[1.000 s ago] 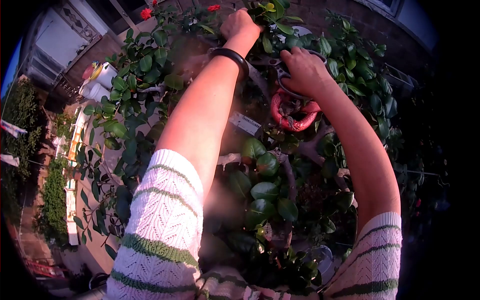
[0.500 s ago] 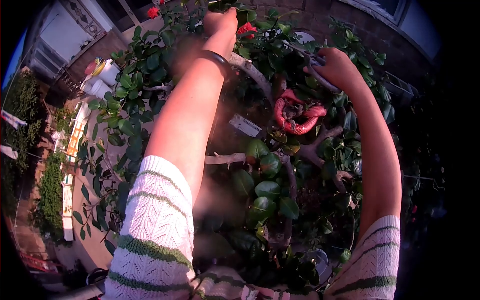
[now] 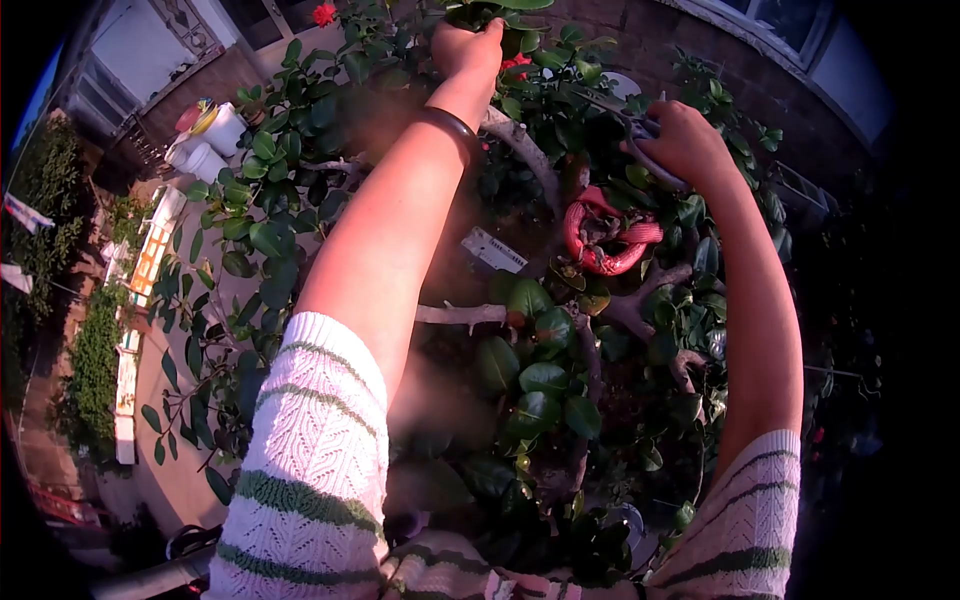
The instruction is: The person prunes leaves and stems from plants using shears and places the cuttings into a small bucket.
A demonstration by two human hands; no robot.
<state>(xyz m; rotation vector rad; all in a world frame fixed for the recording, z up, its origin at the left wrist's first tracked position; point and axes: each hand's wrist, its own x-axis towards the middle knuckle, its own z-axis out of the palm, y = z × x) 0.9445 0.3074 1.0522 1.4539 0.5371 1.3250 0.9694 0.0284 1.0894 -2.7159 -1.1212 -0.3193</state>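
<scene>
My left hand reaches far out at the top, fingers closed around a leafy stem whose glossy green leaves show just above it. A dark bangle circles that wrist. To the right, my right hand grips scissors by their looped handles, with the blades pointing left into the foliage toward a red flower. Below the scissors, a red ribbed ring-shaped container with dry bits inside sits among the branches. Thick bare branches of the shrub run between my arms.
A small white label lies under the branches. Glossy leaves fill the space close to my body. White buckets stand at the left. A brick wall runs behind the shrub, and another red flower is at upper left.
My left hand has shifted slightly right in view, still closed on the stem. The scissors stay in my right hand, a little lower in view. The surroundings have shifted slightly with the camera.
</scene>
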